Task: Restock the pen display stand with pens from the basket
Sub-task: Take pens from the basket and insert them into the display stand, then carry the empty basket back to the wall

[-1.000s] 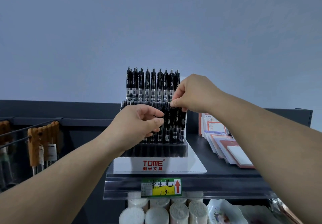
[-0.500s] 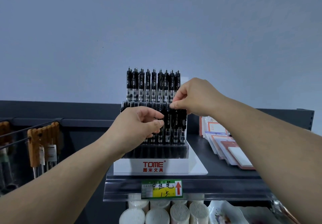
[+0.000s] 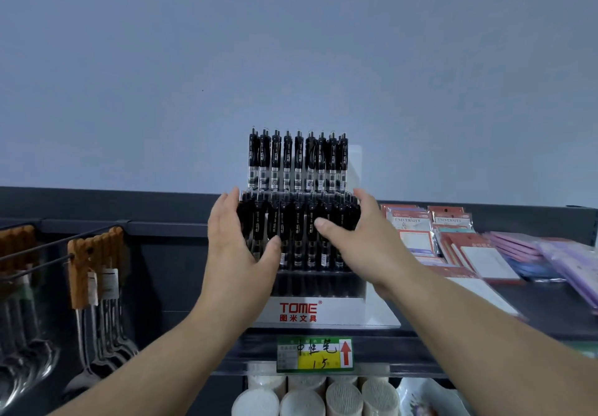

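A white TOME display stand [image 3: 323,313] sits on the dark shelf, with black pens standing upright in tiers. The back row of pens [image 3: 297,160] rises above my hands. My left hand [image 3: 236,254] lies against the left end of the front row of pens [image 3: 299,234], fingers straight up and thumb across the front. At the row's right end my right hand [image 3: 359,241] does the same, thumb pointing left over the pens. Neither hand holds a loose pen. The basket is out of view.
Packs of notepads [image 3: 420,234] and purple packets [image 3: 566,260] lie on the shelf to the right. Wooden-handled spoons [image 3: 94,254] hang from hooks at the left. A yellow price tag [image 3: 315,352] marks the shelf edge, with white rolls [image 3: 304,396] below.
Both hands let go of the pens they were pinching in the front row, opened, and moved apart to the row's two ends. The view moved closer.
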